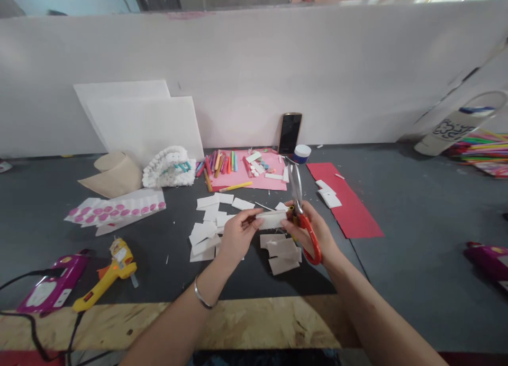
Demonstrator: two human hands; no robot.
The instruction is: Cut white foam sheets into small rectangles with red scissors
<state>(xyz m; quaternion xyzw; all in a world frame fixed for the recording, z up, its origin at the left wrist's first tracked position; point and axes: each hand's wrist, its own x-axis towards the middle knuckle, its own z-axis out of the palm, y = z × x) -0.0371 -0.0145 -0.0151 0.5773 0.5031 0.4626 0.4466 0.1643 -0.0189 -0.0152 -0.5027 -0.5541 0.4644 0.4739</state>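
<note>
Between my two hands is a small white rectangular piece of foam board or thick card point(272, 219). My left hand point(241, 231) pinches its left end, with thumb in front and fingers behind. My right hand point(313, 231) holds scissors point(310, 238) with red handles, blades pointing up and away, while its thumb and fingertips touch the piece's right end. White cut pieces point(204, 232) lie in a loose group beside my left hand. Below the held piece lie several greyish-white rectangles point(281, 252). Something small and yellow shows by my right fingers, partly hidden.
Pink paper point(250, 183) bears crayons and small bits. A phone point(290, 134) leans at the wall by a small jar point(302, 154). Red sheet point(353, 212) lies right. At left are a yellow glue gun point(109, 276), a purple device point(53, 284) with cords and a fluffy white item point(169, 167).
</note>
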